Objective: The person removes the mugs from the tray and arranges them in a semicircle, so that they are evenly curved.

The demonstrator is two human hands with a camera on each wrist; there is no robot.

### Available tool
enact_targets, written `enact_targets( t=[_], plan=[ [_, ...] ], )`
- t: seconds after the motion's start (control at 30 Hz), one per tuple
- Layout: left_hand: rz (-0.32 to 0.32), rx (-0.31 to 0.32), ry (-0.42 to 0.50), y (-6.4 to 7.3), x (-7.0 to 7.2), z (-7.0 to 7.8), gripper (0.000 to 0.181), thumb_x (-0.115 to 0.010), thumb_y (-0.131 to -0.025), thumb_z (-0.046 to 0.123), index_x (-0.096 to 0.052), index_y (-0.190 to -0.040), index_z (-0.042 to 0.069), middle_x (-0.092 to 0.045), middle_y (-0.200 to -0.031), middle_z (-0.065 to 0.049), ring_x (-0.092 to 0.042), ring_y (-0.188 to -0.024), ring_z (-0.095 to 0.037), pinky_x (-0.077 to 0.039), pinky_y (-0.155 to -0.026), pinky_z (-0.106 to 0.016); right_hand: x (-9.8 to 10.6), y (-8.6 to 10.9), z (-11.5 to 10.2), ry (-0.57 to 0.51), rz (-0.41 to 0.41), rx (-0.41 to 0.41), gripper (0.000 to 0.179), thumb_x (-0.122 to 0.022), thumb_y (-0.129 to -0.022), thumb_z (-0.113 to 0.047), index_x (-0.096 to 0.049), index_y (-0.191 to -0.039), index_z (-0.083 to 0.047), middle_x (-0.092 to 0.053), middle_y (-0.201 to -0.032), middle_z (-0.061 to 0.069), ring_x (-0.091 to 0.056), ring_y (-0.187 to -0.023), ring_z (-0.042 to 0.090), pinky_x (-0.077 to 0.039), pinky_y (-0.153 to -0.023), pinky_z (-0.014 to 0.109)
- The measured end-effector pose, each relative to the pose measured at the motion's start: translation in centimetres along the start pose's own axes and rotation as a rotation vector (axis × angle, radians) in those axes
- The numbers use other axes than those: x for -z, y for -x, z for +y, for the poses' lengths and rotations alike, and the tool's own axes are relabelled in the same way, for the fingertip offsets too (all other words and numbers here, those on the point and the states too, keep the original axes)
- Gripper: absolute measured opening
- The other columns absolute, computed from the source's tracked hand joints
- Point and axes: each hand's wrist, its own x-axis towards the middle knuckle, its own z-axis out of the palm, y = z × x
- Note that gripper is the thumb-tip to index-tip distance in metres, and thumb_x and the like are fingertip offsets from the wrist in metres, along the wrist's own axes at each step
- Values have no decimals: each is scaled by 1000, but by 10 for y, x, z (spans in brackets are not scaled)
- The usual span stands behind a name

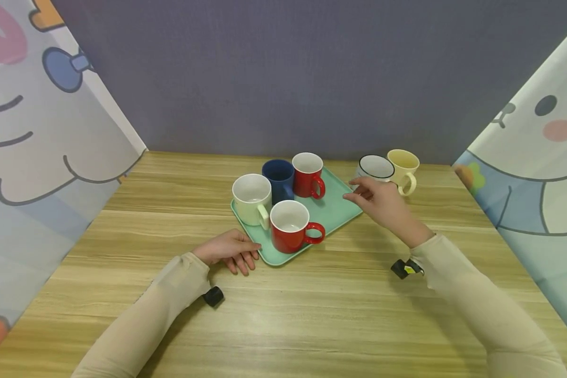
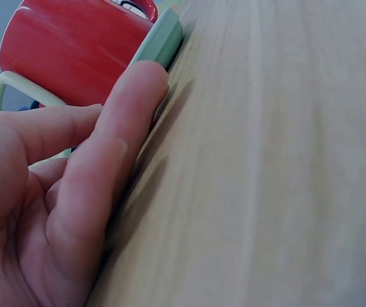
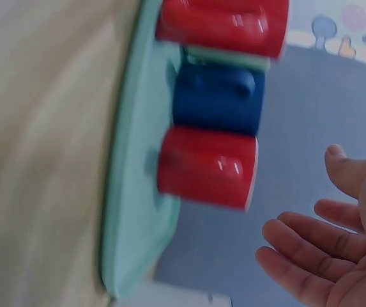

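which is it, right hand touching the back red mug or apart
Apart: the head view shows bare green tray between the right hand and the back red mug, a clear gap.

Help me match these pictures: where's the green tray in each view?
Head: the green tray lies near the centre.
Left wrist: only a short piece of its rim shows, at the top, left of centre.
Right wrist: a tall strip left of centre, running down from the top edge.
Shared landmark: the front red mug; head, centre; left wrist, top left; right wrist, top.
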Motion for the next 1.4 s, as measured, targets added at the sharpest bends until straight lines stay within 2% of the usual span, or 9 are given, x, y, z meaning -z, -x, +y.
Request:
enact_targets(
  t=[0.4, 0.57, 0.7, 0.97, 1.13, 1.27, 1.4],
  plan=[
    [3, -2, -8, -1, -1, 1, 32, -55, -103, 24, -67, -91, -3, -71, -73, -10, -68, -57, -13, -52, -45, -22, -41, 21, -24, -140, -184, 115, 28, -75, -89, -8, -66, -112, 6, -73, -89, 8, -71, -77, 20, -59, -72, 36],
    [2, 0, 7, -2, -2, 1, 33, -54, -103, 25, -67, -92, -3, -71, -73, -10, -68, -57, -14, -52, -45, -22, -53, 26, -28, -192, -199, 148, 28, -77, -86, -6, -67, -111, 5, -74, -91, 7, -71, -80, 19, -59, -74, 34],
    [4, 1, 9, -2, -2, 1, 33, -55, -103, 25, -67, -92, -3, -71, -73, -10, -69, -57, -14, -52, -45, -22, -60, 28, -28, -181, -204, 151, 24, -76, -87, -8, -69, -109, 0, -72, -92, 3, -68, -81, 16, -59, -75, 33],
    [3, -2, 9, -3, -1, -1, 32, -54, -103, 24, -67, -92, -4, -71, -73, -10, -69, -57, -14, -52, -45, -22, -63, 30, -28, -239, -202, 104, 25, -75, -88, -6, -70, -111, 0, -72, -95, 4, -65, -82, 16, -57, -77, 33],
    [6, -4, 3, -2, 0, -1, 32, -54, -103, 24, -66, -92, -3, -71, -73, -9, -69, -57, -14, -51, -44, -21, -65, 28, -26, -293, -227, 69, 23, -75, -89, -7, -71, -110, 0, -73, -95, 3, -63, -81, 14, -57, -76, 29],
    [13, -6, -6, 0, -1, 1, 32, -54, -103, 24, -66, -93, -4, -71, -73, -9, -69, -58, -14, -50, -44, -21, -66, 27, -24, -367, -263, 11, 21, -74, -90, -6, -71, -110, 0, -73, -96, 4, -63, -83, 15, -56, -76, 26],
    [14, -7, -6, 0, -1, 1, 32, -55, -103, 25, -66, -93, -4, -71, -73, -9, -69, -58, -15, -50, -44, -21, -66, 26, -22, -470, -327, -81, 21, -71, -92, -7, -70, -112, 1, -73, -97, 6, -65, -86, 19, -56, -81, 26]
  ],
)
